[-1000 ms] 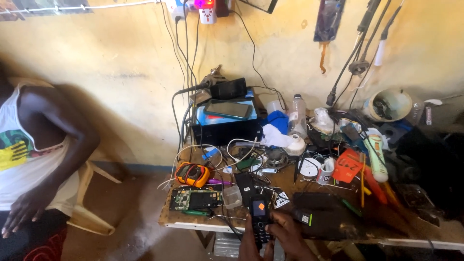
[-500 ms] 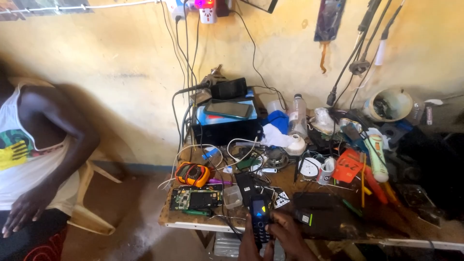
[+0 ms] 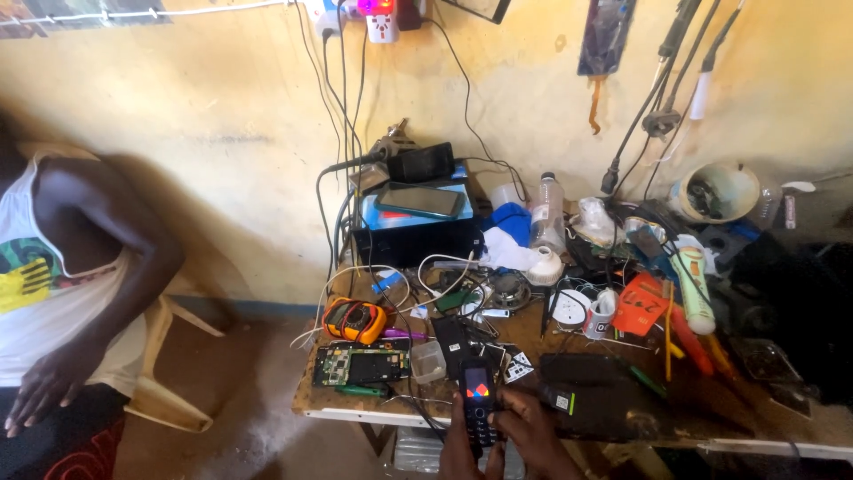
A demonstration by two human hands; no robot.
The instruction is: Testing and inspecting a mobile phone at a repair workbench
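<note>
I hold a small black keypad phone [image 3: 478, 400] upright over the front edge of a cluttered wooden workbench [image 3: 355, 404]; its screen is lit. My left hand [image 3: 458, 444] grips it from below on the left. My right hand [image 3: 531, 431] wraps the phone's right side, thumb by the keys. A bare green circuit board [image 3: 360, 365] lies just left of the phone, and an orange multimeter [image 3: 355, 319] sits behind that board.
Another person in a white sleeveless shirt [image 3: 40, 293] sits on a plastic chair at the left. Cables hang from wall sockets [image 3: 378, 18]. A phone [image 3: 419, 202] lies on stacked boxes. Bottles, a torch [image 3: 695, 289], tools and a white bowl [image 3: 715, 188] crowd the bench's right side.
</note>
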